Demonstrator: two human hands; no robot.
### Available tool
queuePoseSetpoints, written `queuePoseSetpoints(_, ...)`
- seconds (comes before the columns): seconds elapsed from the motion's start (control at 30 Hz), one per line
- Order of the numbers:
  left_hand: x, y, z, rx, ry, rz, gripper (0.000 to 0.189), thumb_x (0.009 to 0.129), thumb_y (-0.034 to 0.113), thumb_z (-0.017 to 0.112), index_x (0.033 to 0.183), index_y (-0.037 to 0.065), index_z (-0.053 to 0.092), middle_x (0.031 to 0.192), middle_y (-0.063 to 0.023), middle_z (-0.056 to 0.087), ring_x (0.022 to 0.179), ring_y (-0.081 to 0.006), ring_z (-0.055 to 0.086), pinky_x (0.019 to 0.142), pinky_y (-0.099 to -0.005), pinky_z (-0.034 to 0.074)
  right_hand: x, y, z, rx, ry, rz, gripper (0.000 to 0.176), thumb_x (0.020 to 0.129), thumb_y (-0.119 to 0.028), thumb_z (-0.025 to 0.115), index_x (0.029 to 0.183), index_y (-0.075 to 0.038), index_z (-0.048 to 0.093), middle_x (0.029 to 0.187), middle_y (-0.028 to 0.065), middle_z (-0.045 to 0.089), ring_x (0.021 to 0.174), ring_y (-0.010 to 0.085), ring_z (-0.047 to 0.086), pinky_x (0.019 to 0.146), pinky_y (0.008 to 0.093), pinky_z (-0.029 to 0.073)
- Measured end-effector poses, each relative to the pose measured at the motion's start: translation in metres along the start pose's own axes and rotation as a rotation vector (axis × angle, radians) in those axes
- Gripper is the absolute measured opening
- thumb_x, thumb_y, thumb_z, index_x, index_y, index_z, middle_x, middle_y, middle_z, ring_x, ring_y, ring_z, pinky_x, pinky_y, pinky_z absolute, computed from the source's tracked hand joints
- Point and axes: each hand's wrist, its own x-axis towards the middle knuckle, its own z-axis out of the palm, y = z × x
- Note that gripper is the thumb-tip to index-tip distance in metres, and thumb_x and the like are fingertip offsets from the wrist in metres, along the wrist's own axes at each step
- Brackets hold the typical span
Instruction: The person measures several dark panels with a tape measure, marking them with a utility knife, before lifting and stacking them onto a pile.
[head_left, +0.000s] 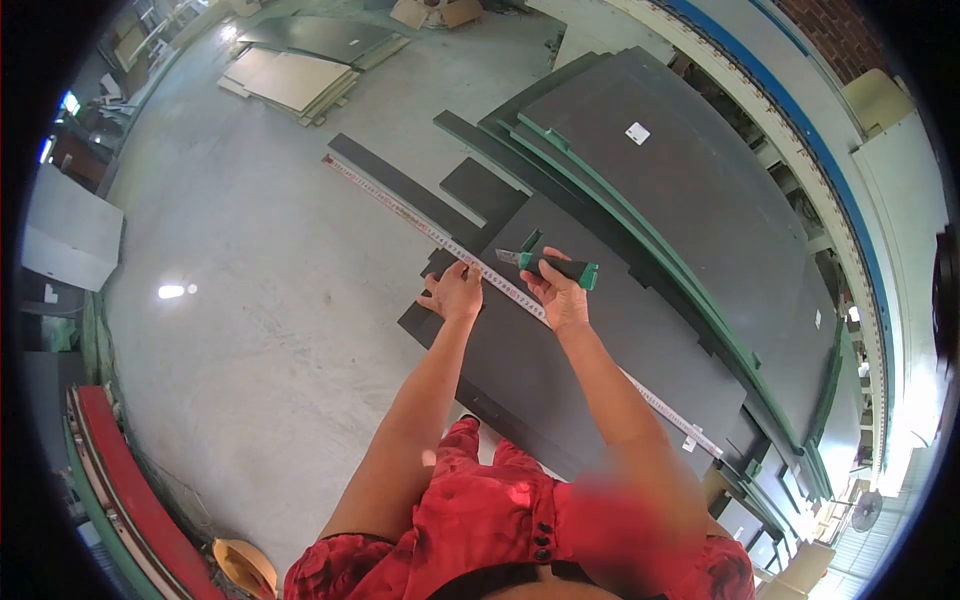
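Observation:
A long white measuring tape point(510, 290) with red marks and black numbers runs diagonally across dark grey boards point(670, 345). My left hand point(455, 292) is at the tape's near edge, its fingertips pressed onto the tape. In my right hand point(558, 298) is a green and black utility knife point(567, 268), its blade pointing left above the board, just beyond the tape. Below the right forearm, part of the tape is hidden. A narrow dark strip point(400, 190) lies along the tape's far-left stretch, and a smaller dark piece point(482, 190) is beside it.
Large dark sheets with green edges point(680, 150) are stacked at the right, beside a long machine with a blue rail point(800, 110). More sheets point(290, 80) lie on the grey floor at the far left. A red beam point(140, 490) stands at the lower left.

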Motion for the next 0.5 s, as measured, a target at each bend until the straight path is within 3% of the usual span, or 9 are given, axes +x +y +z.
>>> queuePoseSetpoints(0.33, 0.000, -0.004, 0.003, -0.009, 0.040, 0.057, 0.032, 0.082, 0.040, 0.052, 0.105, 0.020, 0.062, 0.100, -0.0002, 0.061, 0.122, -0.0276, 0.028, 0.101, -0.0549, 0.005, 0.022, 0.035, 0.002, -0.015, -0.028, -0.085, 0.028, 0.074, 0.000, 0.063, 0.101, -0.004, 0.056, 0.090, 0.0092, 0.057, 0.078, 0.0233, 0.060, 0.075, 0.0320, 0.051)
queuePoseSetpoints(0.5, 0.005, -0.006, 0.009, 0.079, 0.046, 0.060, 0.033, 0.080, 0.042, 0.052, 0.104, 0.022, 0.061, 0.099, 0.0003, 0.061, 0.121, -0.0289, 0.030, 0.097, -0.0542, 0.014, 0.021, 0.035, -0.001, -0.061, -0.027, -0.070, 0.027, 0.077, -0.004, 0.063, 0.103, -0.004, 0.056, 0.090, 0.0088, 0.057, 0.079, 0.0236, 0.060, 0.075, 0.0313, 0.051)
